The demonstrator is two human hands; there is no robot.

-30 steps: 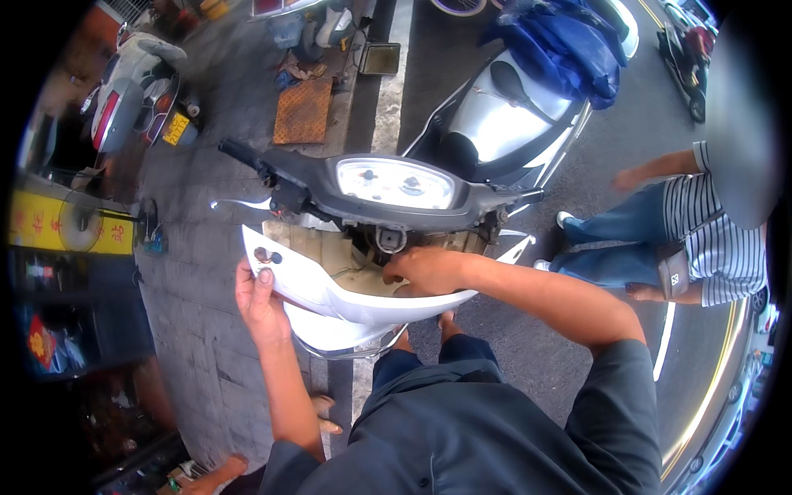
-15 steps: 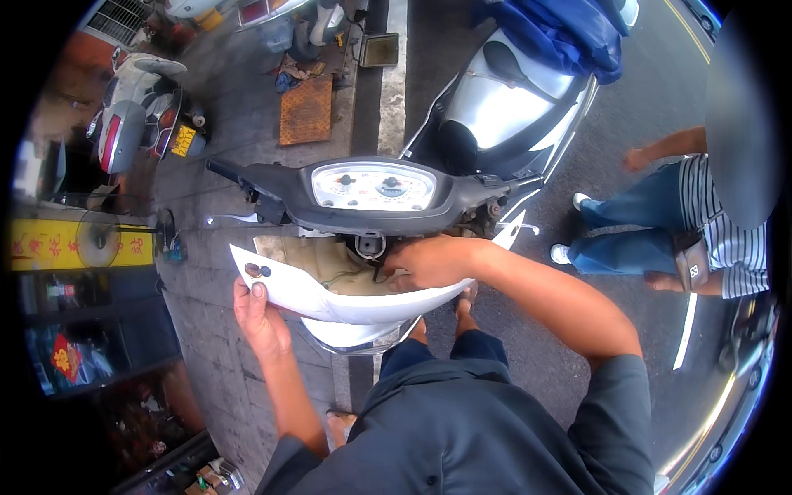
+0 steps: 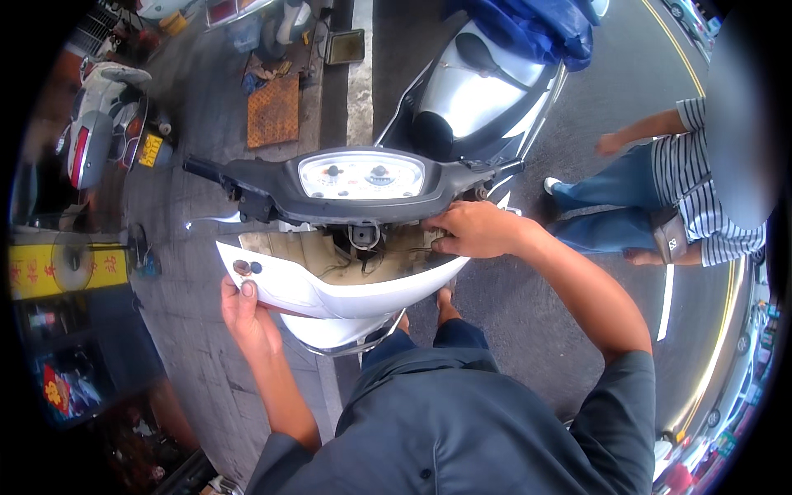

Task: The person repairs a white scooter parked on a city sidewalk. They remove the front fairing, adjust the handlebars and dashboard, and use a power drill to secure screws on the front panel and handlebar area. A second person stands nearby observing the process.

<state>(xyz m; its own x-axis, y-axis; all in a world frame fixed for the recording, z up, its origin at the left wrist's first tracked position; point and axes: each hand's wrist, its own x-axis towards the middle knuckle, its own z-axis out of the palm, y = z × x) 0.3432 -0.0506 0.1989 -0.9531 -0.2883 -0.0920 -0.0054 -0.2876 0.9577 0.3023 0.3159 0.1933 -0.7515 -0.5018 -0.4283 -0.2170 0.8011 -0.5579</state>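
A white scooter front panel (image 3: 363,299) hangs loose below the handlebar, its hollow inner side facing up. My left hand (image 3: 250,318) pinches the panel's left end, thumb on top beside two small holes and fingers beneath. Toward the other end, my right hand (image 3: 478,229) reaches between the panel and the handlebar cover. Its fingers are bent together, with the tips partly hidden under the cover; what they hold cannot be made out. The dark handlebar cover (image 3: 272,186) carries a pale instrument cluster (image 3: 361,175). Thin dark wires (image 3: 334,270) show inside the panel.
A silver scooter (image 3: 470,91) under a blue cover (image 3: 536,29) stands just beyond. A person in a striped shirt (image 3: 681,173) is at the right. Far left are a white scooter (image 3: 95,124) and a fan (image 3: 73,260); a rusty plate (image 3: 273,111) lies on the ground.
My right hand has shifted from the panel's middle toward its right end. My left hand keeps its hold. The view has shifted slightly, and the person at the right has changed stance.
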